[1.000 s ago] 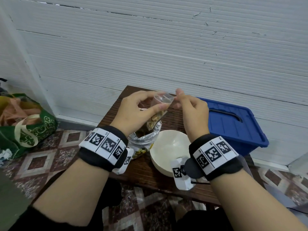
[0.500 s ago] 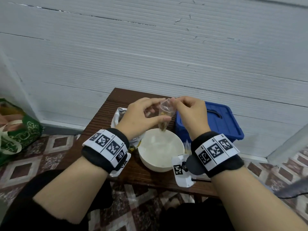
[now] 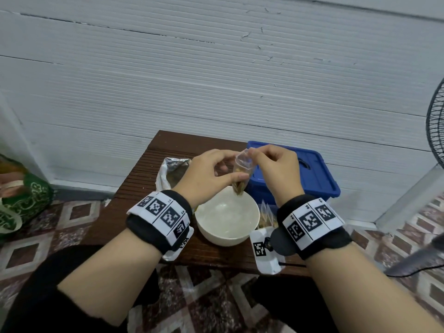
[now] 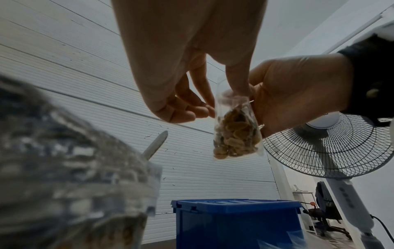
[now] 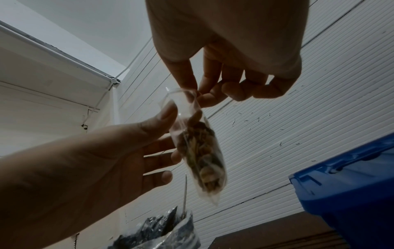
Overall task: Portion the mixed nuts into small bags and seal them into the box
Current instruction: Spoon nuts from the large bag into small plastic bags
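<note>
Both hands are up over the bowl point(image 3: 227, 219) with one small bag point(image 3: 242, 175) between them — nuts point(image 4: 235, 134) fill its lower half. The left hand point(image 3: 206, 179) has thumb and forefinger pinched on the bag's side; the right hand point(image 3: 276, 169) pinches the top edge, other fingers curled. The mouth looks open yet, so I'd call this portion filled but unsealed. A few filled bags point(image 3: 265, 213) lie beside the bowl, so some portions look done. The foil pouch point(image 3: 173, 174) of nuts stands open behind the left hand. The blue box point(image 3: 310, 174) has its lid on — nothing seen going in, so packing remains.
</note>
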Demonstrator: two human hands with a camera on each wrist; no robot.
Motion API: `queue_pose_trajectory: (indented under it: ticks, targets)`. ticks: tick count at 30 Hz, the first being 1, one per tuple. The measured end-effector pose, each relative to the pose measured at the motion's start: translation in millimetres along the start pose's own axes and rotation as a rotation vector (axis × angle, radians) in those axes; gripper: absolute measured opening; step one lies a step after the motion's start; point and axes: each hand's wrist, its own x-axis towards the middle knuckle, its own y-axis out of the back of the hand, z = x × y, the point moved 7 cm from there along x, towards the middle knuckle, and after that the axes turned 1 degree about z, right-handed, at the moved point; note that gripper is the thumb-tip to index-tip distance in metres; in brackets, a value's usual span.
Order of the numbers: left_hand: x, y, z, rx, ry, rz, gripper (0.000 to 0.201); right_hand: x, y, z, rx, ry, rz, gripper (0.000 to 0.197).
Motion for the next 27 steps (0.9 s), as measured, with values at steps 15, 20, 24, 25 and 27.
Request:
queue_pose_trajectory:
  ticks: [15, 20, 24, 25, 27]
  targets:
    - [3, -37, -26, 0.078, 0.097, -0.125, 0.045, 8, 33, 41, -0.052, -0.050, 0.077, 0.019]
    - [-2, -49, -43, 0.155, 0.144, -0.180, 0.037, 12, 80, 68, -0.159, -0.101, 0.139, 0.025]
    - [-7, -53, -55, 0.192, 0.177, -0.207, 0.033, 12, 116, 92, -0.296, -0.189, 0.177, 0.025]
    - [-8, -54, -57, 0.202, 0.181, -0.210, 0.033, 13, 124, 98, -0.314, -0.209, 0.196, 0.024]
    - [-10, -57, -62, 0.216, 0.201, -0.217, 0.032, 12, 136, 108, -0.358, -0.236, 0.234, 0.024]
